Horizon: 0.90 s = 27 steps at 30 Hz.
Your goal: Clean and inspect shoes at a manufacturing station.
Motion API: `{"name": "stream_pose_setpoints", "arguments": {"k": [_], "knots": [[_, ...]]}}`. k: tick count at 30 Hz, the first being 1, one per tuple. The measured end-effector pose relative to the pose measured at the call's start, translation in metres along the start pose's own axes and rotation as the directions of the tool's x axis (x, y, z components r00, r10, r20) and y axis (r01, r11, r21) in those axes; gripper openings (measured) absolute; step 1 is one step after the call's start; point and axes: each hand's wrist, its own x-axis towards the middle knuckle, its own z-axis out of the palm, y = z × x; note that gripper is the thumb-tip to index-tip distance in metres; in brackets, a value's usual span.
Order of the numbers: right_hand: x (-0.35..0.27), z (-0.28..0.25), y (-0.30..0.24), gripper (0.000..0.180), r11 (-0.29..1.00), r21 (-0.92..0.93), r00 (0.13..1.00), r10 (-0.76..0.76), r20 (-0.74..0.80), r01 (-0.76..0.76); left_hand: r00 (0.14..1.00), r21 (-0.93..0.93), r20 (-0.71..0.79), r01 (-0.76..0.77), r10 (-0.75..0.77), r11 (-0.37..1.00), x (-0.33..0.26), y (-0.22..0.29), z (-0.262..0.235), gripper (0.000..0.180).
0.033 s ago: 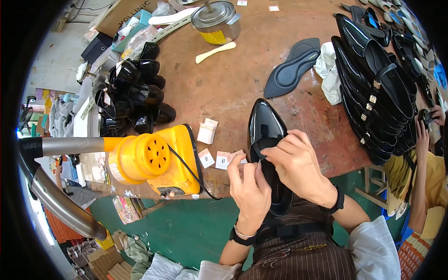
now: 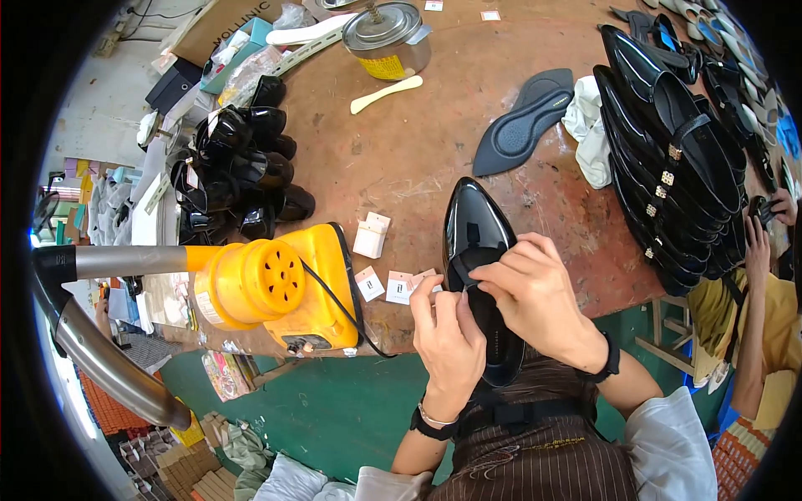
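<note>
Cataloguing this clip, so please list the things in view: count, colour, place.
Table: one, brown, centre
Shoe: one, black, table's near edge
Insoles: two, dark grey, beyond shoe
Stacked shoes: several, black, table's right
Other shoes: several, black, table's left
Machine: one, yellow, left near edge
Pot: one, silver, far edge
Spatula: one, cream, near pot
Cloth: one, white, beside insoles
Cards: several, white, beside machine
Other hands: two, bare, right edge
Left hand: one, bare, over shoe's opening
Right hand: one, bare, over shoe's opening

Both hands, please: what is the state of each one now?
Left hand: at the strap of the black shoe; closed or not, cannot tell.
Right hand: closed, pinching the strap.
</note>
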Motion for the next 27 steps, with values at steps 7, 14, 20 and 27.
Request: {"name": "stream_pose_setpoints", "arguments": {"k": [7, 14, 20, 27], "knots": [[-0.002, -0.041, 0.020, 0.010, 0.729, 0.458, 0.837, 0.295, 0.460, -0.509, 0.987, 0.025, 0.086, -0.141, 0.138, 0.990, 0.008, 0.000, -0.007, 0.007], [0.008, -0.026, -0.010, 0.011, 0.886, 0.373, 0.958, 0.220, 0.184, -0.275, 0.981, 0.026, 0.164, -0.104, 0.099, 0.994, 0.015, 0.004, -0.007, 0.009], [-0.015, -0.031, 0.001, 0.011, 0.753, 0.422, 0.860, 0.394, 0.325, -0.504, 0.990, 0.152, 0.098, -0.112, 0.098, 0.982, 0.010, -0.006, -0.014, 0.009], [-0.006, -0.025, -0.022, 0.012, 0.957, 0.218, 0.977, 0.166, 0.132, -0.192, 0.921, 0.128, 0.236, -0.345, 0.309, 0.930, 0.023, -0.001, -0.015, 0.010]]}}
